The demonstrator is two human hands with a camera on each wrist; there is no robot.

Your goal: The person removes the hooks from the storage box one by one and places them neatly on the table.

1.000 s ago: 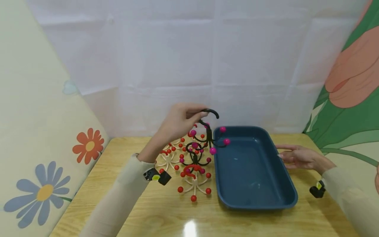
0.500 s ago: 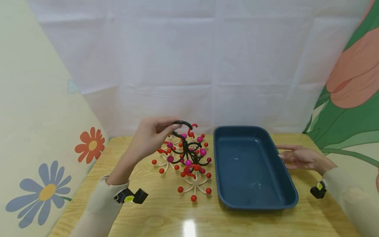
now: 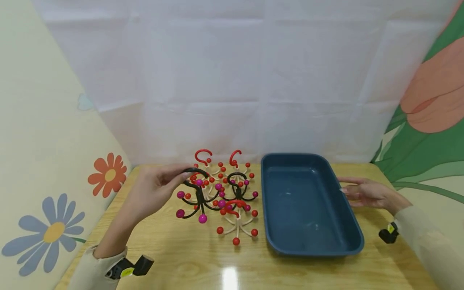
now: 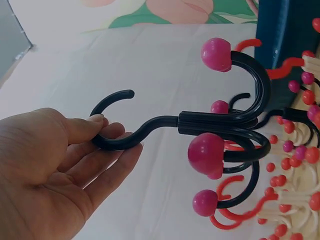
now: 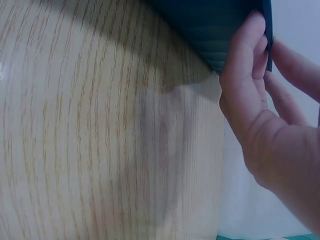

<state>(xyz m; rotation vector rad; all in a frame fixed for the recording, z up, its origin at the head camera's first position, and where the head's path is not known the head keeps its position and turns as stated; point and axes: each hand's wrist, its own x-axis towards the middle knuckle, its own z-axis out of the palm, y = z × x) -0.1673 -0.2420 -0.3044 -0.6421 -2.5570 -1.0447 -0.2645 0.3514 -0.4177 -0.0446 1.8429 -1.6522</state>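
My left hand (image 3: 150,195) pinches the curved top hook of a black multi-arm hanger (image 3: 199,195) with magenta ball tips. In the left wrist view, thumb and fingers hold that hook, and the hanger's curled arms (image 4: 262,82) point away from the palm. Its lower balls overlap other hangers in the head view; whether it touches the table cannot be told. At the right, my right hand (image 3: 367,193) holds the side rim of a dark blue rectangular tray (image 3: 308,205). The right wrist view shows the tray's edge (image 5: 270,45) between thumb and fingers.
A second black hanger (image 3: 238,194) stands beside the tray. Near it are several cream hangers with red hooks and red balls, the closest one (image 3: 237,223) in front. Everything rests on a wooden table (image 3: 188,257) before a white cloth (image 3: 203,80).
The left hand has carried the black hanger leftward and down, from beside the tray's left rim to the left side of the hanger group. The right hand and tray stay put.
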